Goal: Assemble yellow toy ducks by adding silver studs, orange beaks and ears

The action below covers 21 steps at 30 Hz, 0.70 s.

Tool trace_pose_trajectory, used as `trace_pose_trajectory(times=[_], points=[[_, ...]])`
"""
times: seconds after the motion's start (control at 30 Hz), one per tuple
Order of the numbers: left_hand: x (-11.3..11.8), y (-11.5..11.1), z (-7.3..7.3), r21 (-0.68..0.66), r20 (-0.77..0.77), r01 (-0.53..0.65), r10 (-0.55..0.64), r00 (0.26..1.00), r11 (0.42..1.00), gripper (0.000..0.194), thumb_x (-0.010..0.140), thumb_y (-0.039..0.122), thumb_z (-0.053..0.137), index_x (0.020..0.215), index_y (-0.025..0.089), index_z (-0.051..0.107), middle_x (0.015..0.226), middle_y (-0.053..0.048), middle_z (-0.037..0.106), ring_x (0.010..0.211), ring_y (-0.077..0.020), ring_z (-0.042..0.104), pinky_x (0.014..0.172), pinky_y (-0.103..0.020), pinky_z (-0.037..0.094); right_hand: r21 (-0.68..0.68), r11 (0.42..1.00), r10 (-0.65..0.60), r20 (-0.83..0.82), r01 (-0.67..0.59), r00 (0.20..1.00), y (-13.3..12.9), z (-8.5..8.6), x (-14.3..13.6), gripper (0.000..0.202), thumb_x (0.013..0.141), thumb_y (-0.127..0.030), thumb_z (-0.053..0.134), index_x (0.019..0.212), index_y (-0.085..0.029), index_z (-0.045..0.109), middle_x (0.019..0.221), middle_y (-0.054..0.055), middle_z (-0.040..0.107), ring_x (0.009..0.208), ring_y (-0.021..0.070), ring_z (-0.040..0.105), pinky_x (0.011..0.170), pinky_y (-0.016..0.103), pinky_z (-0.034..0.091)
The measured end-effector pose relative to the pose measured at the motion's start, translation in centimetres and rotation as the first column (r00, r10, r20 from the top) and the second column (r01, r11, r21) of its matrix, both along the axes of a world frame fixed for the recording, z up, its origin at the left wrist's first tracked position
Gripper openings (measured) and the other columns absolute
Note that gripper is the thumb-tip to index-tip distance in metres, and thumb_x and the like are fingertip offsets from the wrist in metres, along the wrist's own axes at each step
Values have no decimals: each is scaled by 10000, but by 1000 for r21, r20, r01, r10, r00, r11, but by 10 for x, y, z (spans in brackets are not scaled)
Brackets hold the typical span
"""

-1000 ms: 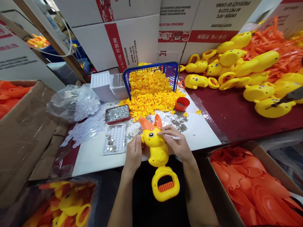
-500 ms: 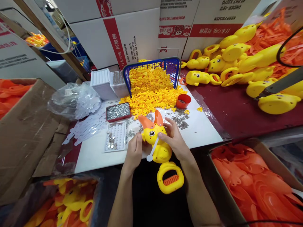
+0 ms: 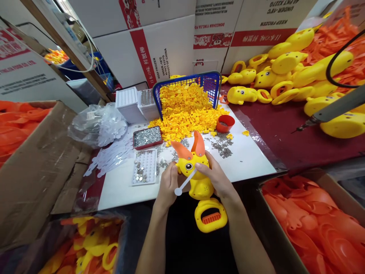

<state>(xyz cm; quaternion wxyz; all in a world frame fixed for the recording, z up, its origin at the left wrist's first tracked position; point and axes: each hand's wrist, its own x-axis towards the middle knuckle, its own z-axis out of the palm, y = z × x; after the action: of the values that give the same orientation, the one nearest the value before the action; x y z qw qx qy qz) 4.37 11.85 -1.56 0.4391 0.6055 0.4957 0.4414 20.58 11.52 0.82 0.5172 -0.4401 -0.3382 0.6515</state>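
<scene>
A yellow animal-shaped toy with two orange ears and a ring-shaped handle is held between my hands over the table's front edge. My left hand is closed at the side of its head, the fingertips partly hidden. Around the other side of the head wraps my right hand, its thumb on the toy's face. A thin white strip with a round end slants down across the toy from under that thumb.
On the white tabletop are a blue basket spilling yellow parts, a red cup, a screw tray and a disc tray. A grey electric driver hangs right. Boxes of orange parts flank the table.
The whole view has shifted, so the scene sits slightly further right. The white strip slants more to the left. Both hands keep their hold on the toy, and more of the driver's tip shows.
</scene>
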Motion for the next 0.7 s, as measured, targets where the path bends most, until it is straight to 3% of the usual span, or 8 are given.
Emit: trace_pose_trajectory(times=[0.17, 0.47, 0.6, 0.7], points=[[-2, 0, 3, -11, -4, 11, -11, 1000, 1000, 470, 1021, 587, 317, 808, 229, 536, 764, -17, 603, 699, -184, 556, 649, -305, 448, 42, 997, -69, 2, 69, 998, -3, -1, -7, 608, 757, -401, 782, 1293, -232, 549, 1160, 64, 719, 1001, 240, 719, 921, 390, 594], [-4, 4, 0, -27, -11, -3, 3, 1000, 1000, 510, 991, 649, 344, 721, 233, 464, 675, 10, 510, 628, -167, 488, 593, -294, 409, 48, 995, -89, -38, 91, 995, -2, -3, -10, 609, 740, -393, 772, 1276, -231, 531, 1107, 56, 733, 958, 242, 729, 864, 381, 605], [-4, -2, 4, -17, -21, -37, 37, 999, 999, 514, 993, 646, 349, 717, 231, 474, 669, 5, 535, 618, -166, 505, 575, -287, 407, 81, 995, -57, -15, 58, 998, -6, 0, -8, 585, 764, -414, 755, 1268, -233, 518, 1146, 59, 717, 980, 233, 719, 882, 368, 597], [-11, -22, 8, 18, -44, -105, 106, 993, 994, 523, 981, 658, 378, 697, 230, 480, 622, 11, 525, 573, -159, 488, 543, -281, 390, 120, 992, 36, -10, -34, 999, -16, 1, -13, 652, 751, -428, 786, 1302, -242, 492, 1202, 64, 693, 1034, 233, 701, 878, 342, 587]])
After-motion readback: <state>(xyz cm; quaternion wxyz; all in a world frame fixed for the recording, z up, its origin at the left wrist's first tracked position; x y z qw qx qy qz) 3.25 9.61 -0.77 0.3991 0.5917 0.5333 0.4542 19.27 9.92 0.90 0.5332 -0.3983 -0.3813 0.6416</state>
